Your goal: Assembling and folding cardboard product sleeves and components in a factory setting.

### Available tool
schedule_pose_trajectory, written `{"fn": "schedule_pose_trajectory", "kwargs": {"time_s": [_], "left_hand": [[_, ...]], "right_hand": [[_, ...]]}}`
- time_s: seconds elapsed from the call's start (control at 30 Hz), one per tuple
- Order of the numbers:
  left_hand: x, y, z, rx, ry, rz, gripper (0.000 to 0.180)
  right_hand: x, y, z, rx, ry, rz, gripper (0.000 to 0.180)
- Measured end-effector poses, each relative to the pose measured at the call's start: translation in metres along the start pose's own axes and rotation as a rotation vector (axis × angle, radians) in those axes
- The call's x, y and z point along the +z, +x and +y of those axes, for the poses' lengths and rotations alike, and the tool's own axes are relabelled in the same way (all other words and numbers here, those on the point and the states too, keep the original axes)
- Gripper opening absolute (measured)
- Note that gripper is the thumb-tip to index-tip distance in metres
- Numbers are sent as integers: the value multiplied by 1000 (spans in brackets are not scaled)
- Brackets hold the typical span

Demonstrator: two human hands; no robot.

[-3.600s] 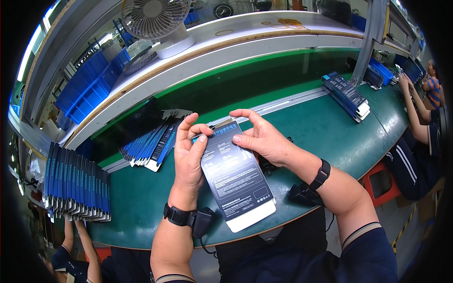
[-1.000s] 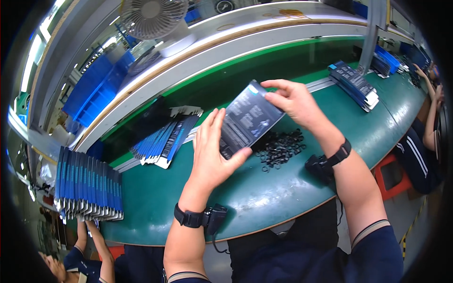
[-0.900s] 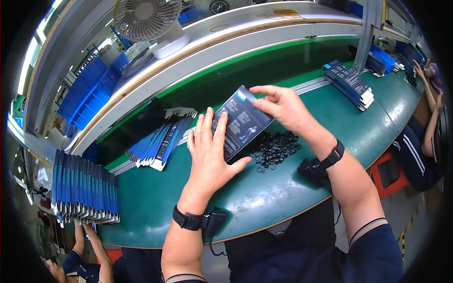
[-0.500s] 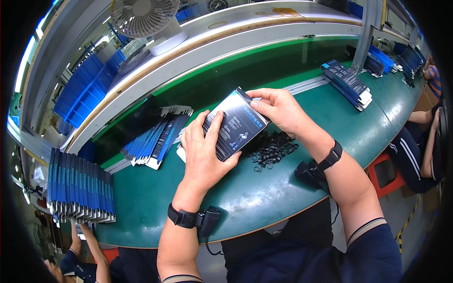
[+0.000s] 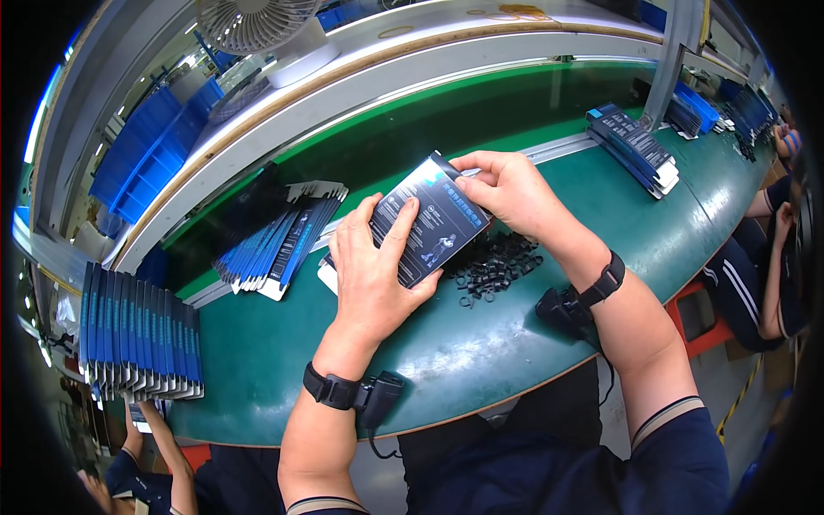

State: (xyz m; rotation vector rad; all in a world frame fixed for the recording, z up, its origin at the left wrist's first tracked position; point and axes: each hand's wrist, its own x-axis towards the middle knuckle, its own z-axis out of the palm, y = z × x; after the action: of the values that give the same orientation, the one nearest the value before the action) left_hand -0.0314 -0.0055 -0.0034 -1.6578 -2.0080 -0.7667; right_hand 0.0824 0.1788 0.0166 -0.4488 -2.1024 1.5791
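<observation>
A dark blue-black carton (image 5: 434, 230) with printed pictures is held tilted above the green table. My left hand (image 5: 367, 262) grips it along its left and lower sides, with the index finger lying across its printed face. At the upper right end my right hand (image 5: 513, 190) pinches the carton's edge between thumb and bent fingers. Beneath its lower right side lies a heap of small black ring-shaped parts (image 5: 496, 270), partly hidden by the carton. Just left of my left hand, a fan of flattened cartons (image 5: 292, 236) rests on the table.
A row of upright flat cartons (image 5: 142, 339) lines the table's left end. More cartons (image 5: 631, 148) lie stacked at the right. Behind the green table (image 5: 446, 360) runs a green belt (image 5: 515, 107), below a shelf with a white fan (image 5: 257, 26). People sit at both sides.
The carton has shifted slightly, and its upper end sits a little higher in the picture. Both hands keep their hold, the right fingers slightly more bent at the edge.
</observation>
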Motion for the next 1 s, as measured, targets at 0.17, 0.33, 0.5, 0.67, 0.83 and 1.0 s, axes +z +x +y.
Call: {"fn": "schedule_pose_trajectory", "kwargs": {"time_s": [0.17, 0.33, 0.5, 0.67, 0.83, 1.0], "left_hand": [[3, 0, 0, 1, -19, -25, 90], [2, 1, -7, -37, -30, -17, 90], [5, -2, -12, -65, -35, 20, 87], [5, -3, -21, -52, 20, -5, 86], [5, 3, -11, -85, -28, 7, 88], [4, 5, -11, -140, -70, 16, 90]], "right_hand": [[-5, 3, 10, -60, -115, -38, 34], [-2, 3, 8, -149, -21, -127, 41], [12, -4, 10, -114, 70, -331, 70], [25, -9, 17, -218, -163, -346, 84], [18, -3, 17, -360, -106, -190, 72], [2, 1, 8, -93, 246, -8, 70]]}}
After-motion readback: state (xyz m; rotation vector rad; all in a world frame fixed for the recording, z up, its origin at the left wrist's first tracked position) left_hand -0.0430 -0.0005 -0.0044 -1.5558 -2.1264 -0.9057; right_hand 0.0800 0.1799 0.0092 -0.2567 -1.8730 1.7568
